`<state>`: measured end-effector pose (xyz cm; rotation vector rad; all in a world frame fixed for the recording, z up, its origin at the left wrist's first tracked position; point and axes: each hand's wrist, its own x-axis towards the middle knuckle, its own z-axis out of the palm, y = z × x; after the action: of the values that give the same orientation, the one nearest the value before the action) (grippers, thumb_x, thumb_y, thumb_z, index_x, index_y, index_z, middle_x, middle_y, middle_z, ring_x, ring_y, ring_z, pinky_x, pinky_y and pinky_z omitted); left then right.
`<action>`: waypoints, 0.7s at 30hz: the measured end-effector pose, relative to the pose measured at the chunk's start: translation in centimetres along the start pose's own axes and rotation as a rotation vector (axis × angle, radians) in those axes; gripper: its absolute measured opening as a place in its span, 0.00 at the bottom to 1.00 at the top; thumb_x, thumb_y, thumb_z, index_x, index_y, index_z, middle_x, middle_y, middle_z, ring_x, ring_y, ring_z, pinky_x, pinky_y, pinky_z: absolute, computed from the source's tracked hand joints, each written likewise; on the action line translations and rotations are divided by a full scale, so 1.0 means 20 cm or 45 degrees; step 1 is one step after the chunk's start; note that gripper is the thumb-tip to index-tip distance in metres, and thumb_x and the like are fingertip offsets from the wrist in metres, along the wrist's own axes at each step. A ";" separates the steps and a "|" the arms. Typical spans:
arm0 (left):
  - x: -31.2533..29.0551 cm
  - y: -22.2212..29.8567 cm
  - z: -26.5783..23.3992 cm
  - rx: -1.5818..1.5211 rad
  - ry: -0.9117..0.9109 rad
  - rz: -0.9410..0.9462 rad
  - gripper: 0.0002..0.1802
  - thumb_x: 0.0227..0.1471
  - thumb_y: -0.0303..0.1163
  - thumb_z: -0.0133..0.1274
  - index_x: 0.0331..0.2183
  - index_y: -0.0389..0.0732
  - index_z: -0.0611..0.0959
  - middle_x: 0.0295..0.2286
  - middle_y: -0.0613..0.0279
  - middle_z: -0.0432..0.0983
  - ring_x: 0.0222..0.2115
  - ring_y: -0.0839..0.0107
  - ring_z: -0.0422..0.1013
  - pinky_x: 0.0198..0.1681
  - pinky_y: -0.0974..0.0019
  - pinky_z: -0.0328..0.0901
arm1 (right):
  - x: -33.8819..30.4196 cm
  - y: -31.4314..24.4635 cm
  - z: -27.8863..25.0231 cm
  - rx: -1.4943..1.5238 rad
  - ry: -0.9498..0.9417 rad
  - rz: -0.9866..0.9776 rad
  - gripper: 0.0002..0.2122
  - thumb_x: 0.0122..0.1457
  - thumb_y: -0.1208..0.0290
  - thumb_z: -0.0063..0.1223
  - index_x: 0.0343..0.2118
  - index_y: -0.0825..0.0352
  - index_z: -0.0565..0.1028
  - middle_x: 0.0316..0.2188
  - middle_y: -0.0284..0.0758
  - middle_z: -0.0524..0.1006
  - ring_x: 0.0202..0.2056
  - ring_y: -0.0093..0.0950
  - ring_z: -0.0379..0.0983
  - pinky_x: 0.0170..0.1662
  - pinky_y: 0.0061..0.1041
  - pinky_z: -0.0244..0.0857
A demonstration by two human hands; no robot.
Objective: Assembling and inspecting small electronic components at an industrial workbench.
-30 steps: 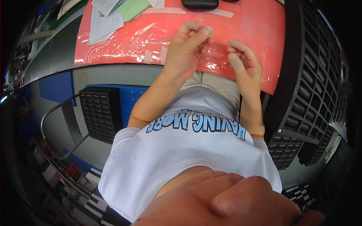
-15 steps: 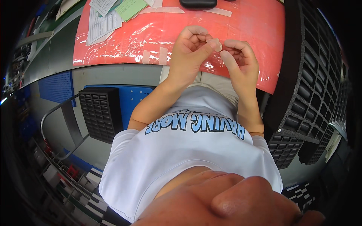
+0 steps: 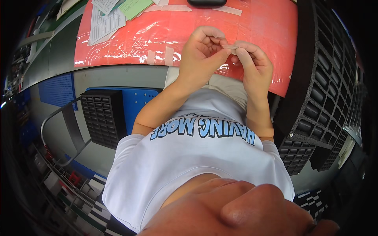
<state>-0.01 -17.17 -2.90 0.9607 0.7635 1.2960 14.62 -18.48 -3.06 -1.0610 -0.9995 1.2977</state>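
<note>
Above the near edge of the red-covered table, my left hand and my right hand meet with thumbs and fingers pinched. Between their fingertips is a small, pale, thin piece, which both hands seem to grip. It is too small to name, and the fingers partly hide it. Pale, thin coverings wrap several of my fingertips, and the right thumb looks covered too. The remaining fingers of both hands are curled inward.
The red table cover is glossy, with strips of tape on it. Papers lie at the far left, and a black rounded object at the far edge. Black compartment trays stand close on the right; another black tray is at lower left.
My right hand has moved slightly left and my fingertips have come together. The right thumb and fingers now pinch at the pale piece by the left thumb.
</note>
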 end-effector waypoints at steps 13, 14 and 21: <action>0.01 0.00 0.03 -0.045 0.065 -0.021 0.20 0.47 0.15 0.55 0.42 0.36 0.68 0.29 0.60 0.71 0.29 0.77 0.70 0.30 0.75 0.67 | 0.00 0.02 0.03 -0.058 0.022 -0.080 0.07 0.58 0.79 0.51 0.40 0.71 0.73 0.30 0.32 0.78 0.29 0.16 0.72 0.33 0.14 0.67; 0.02 -0.01 0.03 -0.046 0.064 -0.019 0.20 0.47 0.15 0.55 0.42 0.36 0.68 0.29 0.60 0.71 0.29 0.77 0.70 0.30 0.75 0.67 | 0.00 0.03 0.03 -0.086 0.063 -0.128 0.07 0.57 0.79 0.53 0.39 0.71 0.72 0.30 0.31 0.77 0.29 0.16 0.71 0.32 0.14 0.66; 0.02 -0.08 0.00 0.534 0.148 0.486 0.16 0.44 0.17 0.57 0.37 0.39 0.74 0.27 0.62 0.74 0.29 0.76 0.72 0.32 0.72 0.67 | -0.02 -0.01 -0.01 -0.441 -0.013 -0.357 0.06 0.51 0.81 0.58 0.32 0.69 0.75 0.29 0.29 0.74 0.27 0.15 0.69 0.30 0.14 0.63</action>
<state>0.68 -16.77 -4.30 1.4283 0.9998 1.5638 14.95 -18.98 -2.89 -1.1242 -1.3615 0.9215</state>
